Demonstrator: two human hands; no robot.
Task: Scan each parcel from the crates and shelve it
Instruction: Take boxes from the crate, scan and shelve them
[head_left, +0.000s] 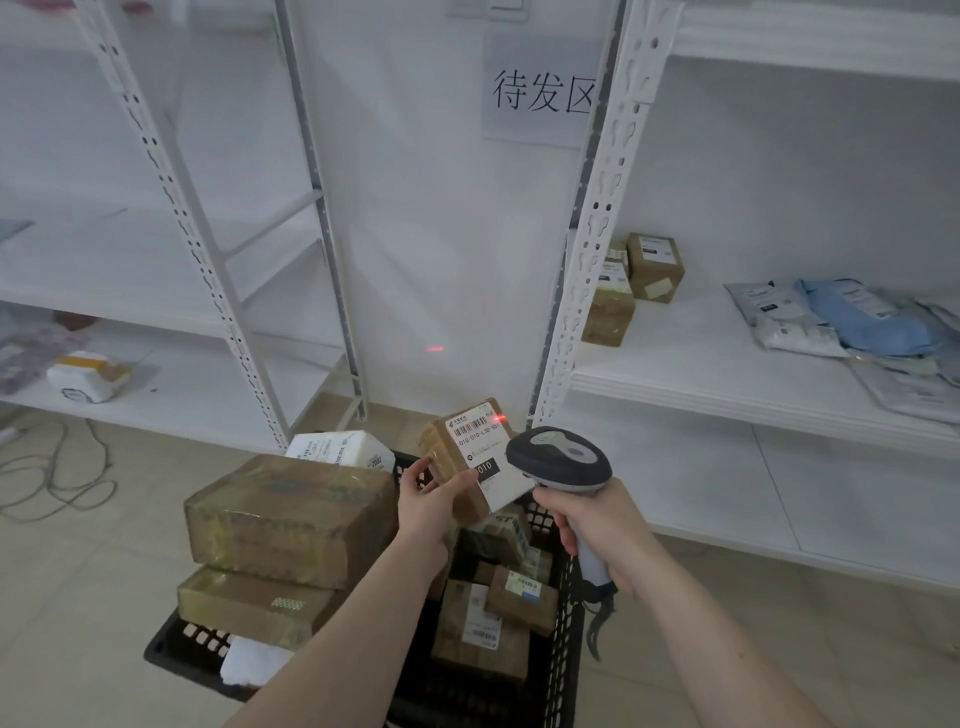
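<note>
My left hand grips a small brown parcel with a white barcode label, held above the black crate. A grey handheld scanner is gripped in my right hand, its head just right of the parcel. A red laser spot lies on the label's upper right corner, and a second red mark shows on the wall behind. Several taped brown boxes fill the crate; a large box is stacked at its left.
White metal shelves stand left and right. The right shelf holds brown boxes and grey and blue mailer bags. A white packet lies on the left shelf. Cables trail on the floor at left. A paper sign hangs on the wall.
</note>
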